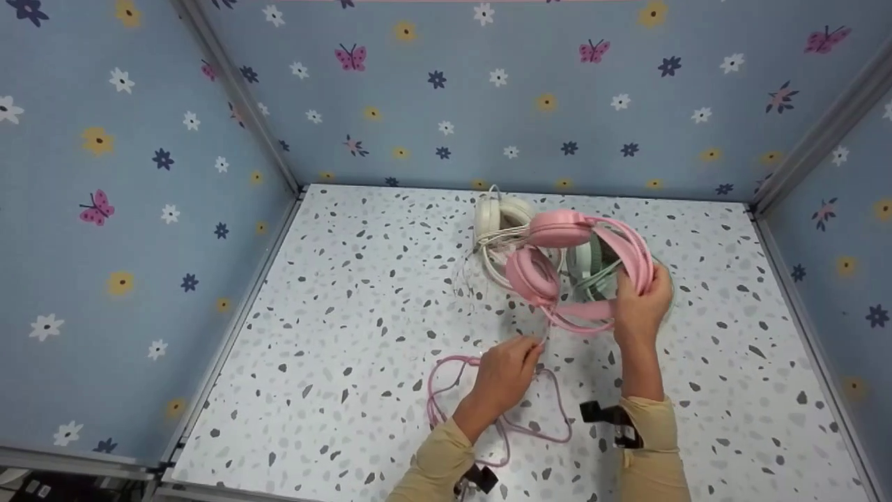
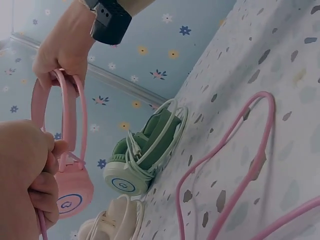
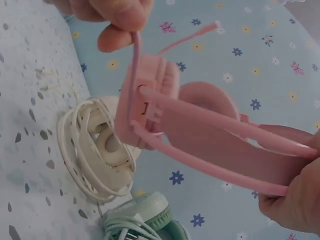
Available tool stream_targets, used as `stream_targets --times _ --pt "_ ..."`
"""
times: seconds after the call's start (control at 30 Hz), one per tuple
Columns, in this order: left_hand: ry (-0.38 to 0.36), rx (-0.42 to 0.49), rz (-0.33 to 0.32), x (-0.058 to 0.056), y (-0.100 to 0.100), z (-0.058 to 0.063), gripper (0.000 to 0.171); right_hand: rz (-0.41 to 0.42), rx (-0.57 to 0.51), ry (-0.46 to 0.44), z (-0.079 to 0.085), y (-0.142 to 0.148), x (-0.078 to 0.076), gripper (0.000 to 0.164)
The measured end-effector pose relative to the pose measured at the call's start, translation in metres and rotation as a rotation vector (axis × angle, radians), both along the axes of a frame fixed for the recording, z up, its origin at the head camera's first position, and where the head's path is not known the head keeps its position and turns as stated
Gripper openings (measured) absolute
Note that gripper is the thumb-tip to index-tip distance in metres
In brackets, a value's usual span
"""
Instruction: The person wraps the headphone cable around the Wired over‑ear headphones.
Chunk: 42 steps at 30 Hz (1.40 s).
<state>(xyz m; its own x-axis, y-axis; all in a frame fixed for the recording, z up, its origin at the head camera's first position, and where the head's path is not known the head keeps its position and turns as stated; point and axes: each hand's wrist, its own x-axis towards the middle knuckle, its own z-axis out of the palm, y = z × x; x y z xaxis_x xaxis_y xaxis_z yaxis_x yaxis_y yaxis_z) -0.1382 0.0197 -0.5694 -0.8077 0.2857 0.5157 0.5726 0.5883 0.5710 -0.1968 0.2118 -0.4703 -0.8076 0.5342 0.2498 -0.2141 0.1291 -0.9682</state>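
My right hand [image 1: 640, 305] grips the headband of a pair of pink headphones [image 1: 561, 230], lifted over the table with both ear cups pointing left. Just below the lower ear cup, my left hand [image 1: 507, 371] pinches the pink cable [image 3: 134, 80] near where it leaves the cup. The rest of that cable [image 2: 260, 155] lies in loose loops on the tabletop around and under my left wrist. In the right wrist view a slim pink microphone boom [image 3: 192, 37] sticks out past the ear cup.
White headphones [image 1: 488, 216] with their cable wound round them lie at the back, partly behind the pink pair. Beside them are green headphones [image 2: 145, 150], also wrapped in cable. Flowered panels [image 1: 446, 90] wall the speckled table [image 1: 334, 314] at the back and sides.
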Motion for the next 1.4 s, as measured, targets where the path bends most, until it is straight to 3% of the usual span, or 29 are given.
stream_targets --times 0.1,0.2,0.4,0.57,0.7,0.8,0.9,1.1,1.27,1.4 --pt "0.004 0.005 -0.012 0.001 0.001 0.0 0.02 -0.073 0.003 0.04 -0.007 0.0 -0.005 0.022" --pt "0.011 0.001 -0.022 0.0 0.002 0.001 0.017 -0.099 0.067 0.018 -0.018 0.003 -0.012 0.029" --pt "-0.021 -0.003 -0.055 -0.002 0.0 0.002 0.016 -0.059 0.13 0.043 -0.025 0.005 -0.014 0.021" --pt "-0.066 -0.047 -0.057 -0.001 -0.007 0.01 0.023 -0.011 0.172 0.115 -0.011 0.0 -0.006 0.023" --pt "-0.075 -0.18 -0.036 0.0 -0.013 0.023 0.029 -0.004 0.192 0.151 0.003 -0.005 0.003 0.02" --pt "-0.04 -0.315 -0.024 0.002 -0.017 0.039 0.032 -0.013 0.235 0.167 0.007 -0.007 0.006 0.019" --pt "0.016 -0.489 -0.01 0.004 -0.02 0.063 0.035 -0.022 0.291 0.164 0.01 -0.008 0.007 0.017" --pt "0.116 -0.843 -0.124 0.009 -0.035 0.132 0.032 0.112 0.252 0.06 0.002 0.004 0.007 0.019" --pt "0.024 -0.959 -0.179 0.006 -0.051 0.173 0.028 0.173 0.168 -0.014 -0.01 0.015 0.005 0.019" --pt "-0.107 -0.974 -0.249 -0.002 -0.059 0.199 0.027 0.179 0.17 -0.026 -0.009 0.014 0.008 0.02"
